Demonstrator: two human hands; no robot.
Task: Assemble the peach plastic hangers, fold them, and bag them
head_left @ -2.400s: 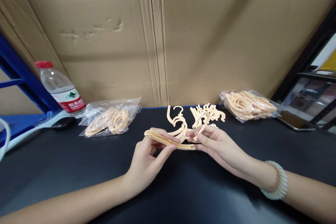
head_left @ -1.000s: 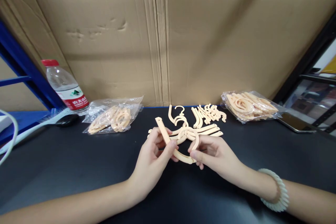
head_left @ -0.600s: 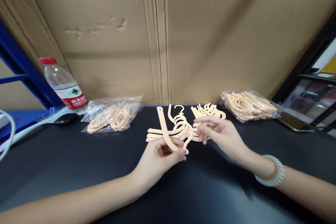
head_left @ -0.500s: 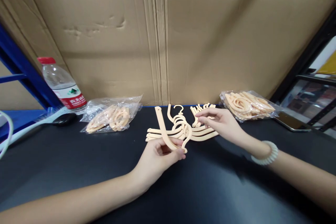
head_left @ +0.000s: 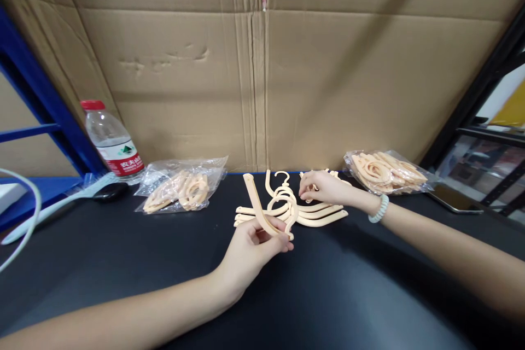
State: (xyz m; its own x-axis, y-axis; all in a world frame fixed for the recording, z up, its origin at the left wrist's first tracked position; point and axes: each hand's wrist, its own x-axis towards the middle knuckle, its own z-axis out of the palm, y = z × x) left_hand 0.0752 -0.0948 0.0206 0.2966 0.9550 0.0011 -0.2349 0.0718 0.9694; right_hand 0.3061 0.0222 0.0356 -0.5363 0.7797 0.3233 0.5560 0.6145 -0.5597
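Pinched between the thumb and fingers of my left hand (head_left: 258, 249) is a cream plastic clothes hanger piece (head_left: 256, 199), a hook joined to one arm that points up and away. Just beyond it, several cream clothes hangers (head_left: 324, 214) lie overlapping, their hooks bunched in the middle. My right hand (head_left: 326, 187) is over a pile of loose hanger arms (head_left: 338, 176) at the back. Its fingers curl down and hide part of that pile; what is between them cannot be made out. A hanger hook with an arm (head_left: 268, 183) lies behind the stack.
Clear bags of hanger parts lie left (head_left: 192, 191) and right (head_left: 385, 172). A water bottle (head_left: 118, 147), a black object (head_left: 110, 191) and a pale cable (head_left: 35, 219) are at left. A phone (head_left: 455, 199) lies at right. A cardboard wall (head_left: 184, 87) closes off the back.
My right hand has moved left over the loose arms, and its fingers have curled down. My left hand still holds the hanger piece. The whole view has shifted slightly.
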